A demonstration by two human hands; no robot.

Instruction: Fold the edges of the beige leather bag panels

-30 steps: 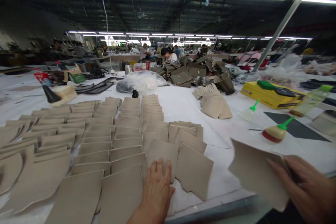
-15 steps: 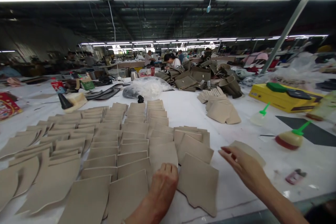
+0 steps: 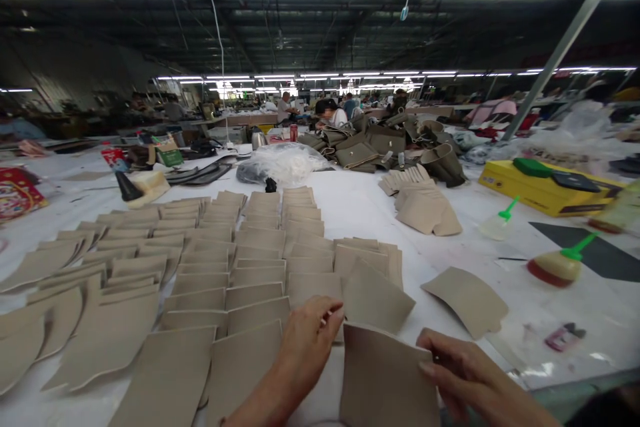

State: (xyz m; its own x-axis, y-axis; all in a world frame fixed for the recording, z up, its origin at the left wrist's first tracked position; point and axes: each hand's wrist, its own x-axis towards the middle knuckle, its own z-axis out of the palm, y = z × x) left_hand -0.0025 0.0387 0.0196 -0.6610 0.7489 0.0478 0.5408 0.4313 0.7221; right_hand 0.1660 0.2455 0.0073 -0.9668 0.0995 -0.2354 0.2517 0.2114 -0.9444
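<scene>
My right hand [image 3: 463, 370] pinches the right edge of a taupe leather panel [image 3: 387, 377], thumb on the near face. The panel is tilted up off the table at the bottom of the view, its lower end cut off by the frame. My left hand [image 3: 313, 337] is just left of the panel's top corner, fingers bent and a little apart, with nothing visible in them. Behind the held panel a similar panel [image 3: 377, 297] leans on a short stack. Rows of overlapping taupe panels [image 3: 255, 293] spread to the left. One single panel [image 3: 467, 300] lies beyond my right hand.
On the right are a squeeze bottle of amber liquid [image 3: 555, 267], a paler bottle [image 3: 497, 223], a small pink bottle [image 3: 565, 337] and a yellow box [image 3: 540, 190]. Farther back lie a fanned pile of panels [image 3: 427, 207], clear plastic [image 3: 285, 163] and olive bags [image 3: 373, 147].
My right hand has moved left and down, taken the nearest panel by its edge and raised it. My left hand has shifted up slightly, and its fingers have lifted. The single panel on the right is uncovered.
</scene>
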